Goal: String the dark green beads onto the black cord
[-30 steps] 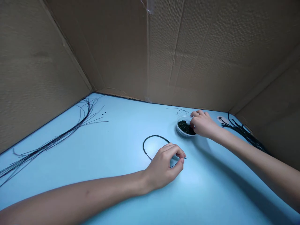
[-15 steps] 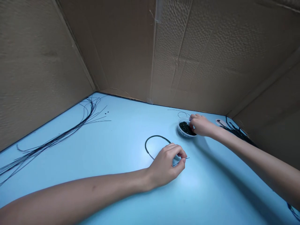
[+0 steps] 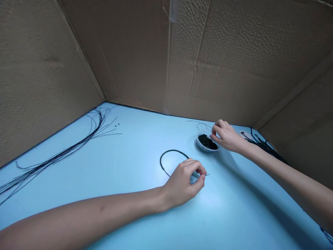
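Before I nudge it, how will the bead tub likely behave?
The tub looks light, its clear plastic wall thin. Shallow and wide, it should probably slide before tipping. The loose, heaped beads may spill if it's jolted, since no lid covers them.

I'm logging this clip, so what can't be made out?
All in the head view:
Whether the right hand holds anything: too small, fingers in the way.
Part of the beaded string: behind the left hand.
Number of beads in the tub: too small.
Left cords' near ends: cut off by left edge.
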Tool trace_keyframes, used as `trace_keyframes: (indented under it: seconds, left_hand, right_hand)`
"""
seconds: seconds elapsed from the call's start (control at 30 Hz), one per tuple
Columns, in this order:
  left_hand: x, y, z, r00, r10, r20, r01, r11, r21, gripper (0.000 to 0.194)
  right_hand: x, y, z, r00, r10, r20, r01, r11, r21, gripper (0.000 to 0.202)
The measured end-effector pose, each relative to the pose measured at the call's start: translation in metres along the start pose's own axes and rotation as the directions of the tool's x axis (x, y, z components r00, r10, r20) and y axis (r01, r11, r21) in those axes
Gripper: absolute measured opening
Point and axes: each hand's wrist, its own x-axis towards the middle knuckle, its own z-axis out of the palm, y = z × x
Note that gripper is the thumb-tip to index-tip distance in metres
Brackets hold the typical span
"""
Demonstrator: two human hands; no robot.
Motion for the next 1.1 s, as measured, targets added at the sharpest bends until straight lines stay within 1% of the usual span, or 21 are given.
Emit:
trace_keyframes:
  seconds: [0.07,0.13,0.17,0.2,0.23,0.27,0.33,0.4,0.47,0.57,0.7,0.87,0.97,1.1]
  left_hand:
    - [0.0,0.0,0.0,1.0,0.002,-0.007,-0.003,1.0,-0.008,0.012]
    - [0.0,0.001,0.0,0.999,0.022,-0.027,-0.022,1.0,-0.013,0.012]
    - [0.0,0.001,0.0,0.998,0.04,-0.043,-0.041,0.999,-0.014,0.012]
    - [-0.001,0.002,-0.001,0.996,0.063,-0.063,-0.064,0.998,-0.013,0.011]
    - [-0.001,0.002,-0.001,0.993,0.087,-0.084,-0.088,0.996,-0.012,0.011]
    - [-0.001,0.003,-0.002,0.989,0.107,-0.102,-0.109,0.994,-0.009,0.011]
    - [-0.001,0.003,-0.003,0.984,0.132,-0.123,-0.134,0.991,-0.009,0.01]
    - [-0.001,0.004,-0.004,0.984,0.136,-0.115,-0.139,0.99,-0.018,0.009]
    - [-0.001,0.004,-0.004,0.987,0.134,-0.091,-0.137,0.99,-0.034,0.009]
    - [0.0,0.003,-0.003,0.991,0.125,-0.056,-0.128,0.99,-0.051,0.01]
    - [0.001,0.003,-0.001,0.995,0.094,-0.039,-0.096,0.993,-0.062,0.01]
    - [0.002,0.002,-0.002,0.998,0.048,-0.029,-0.05,0.996,-0.072,0.01]
    - [0.001,0.003,-0.002,0.999,0.027,-0.024,-0.029,0.997,-0.073,0.009]
    - [0.001,0.003,-0.003,0.999,0.011,-0.031,-0.013,0.997,-0.076,0.008]
  right_hand:
    - [-0.008,-0.007,-0.004,0.998,-0.002,-0.061,0.004,0.999,0.042,0.013]
    - [-0.021,-0.02,-0.008,0.986,-0.013,-0.166,0.035,0.991,0.128,0.01]
    - [-0.031,-0.029,-0.009,0.96,-0.008,-0.281,0.083,0.964,0.254,0.009]
    - [-0.041,-0.038,-0.008,0.925,0.019,-0.379,0.134,0.918,0.374,0.006]
    - [-0.053,-0.048,-0.006,0.901,0.05,-0.432,0.177,0.865,0.469,0.004]
    - [-0.065,-0.058,-0.002,0.894,0.083,-0.44,0.194,0.814,0.548,0.005]
    - [-0.087,-0.073,0.009,0.911,0.133,-0.391,0.184,0.716,0.673,0.008]
    - [-0.103,-0.082,0.021,0.929,0.158,-0.334,0.161,0.641,0.751,0.01]
    - [-0.112,-0.085,0.031,0.934,0.183,-0.308,0.146,0.591,0.793,0.01]
    - [-0.115,-0.083,0.04,0.933,0.224,-0.283,0.122,0.542,0.832,0.009]
    - [-0.114,-0.082,0.043,0.948,0.23,-0.222,0.081,0.498,0.863,0.008]
    - [-0.114,-0.083,0.042,0.964,0.221,-0.146,0.034,0.444,0.895,0.007]
    - [-0.114,-0.083,0.041,0.965,0.212,-0.157,0.044,0.457,0.888,0.005]
    - [-0.116,-0.083,0.039,0.963,0.196,-0.184,0.07,0.477,0.876,0.009]
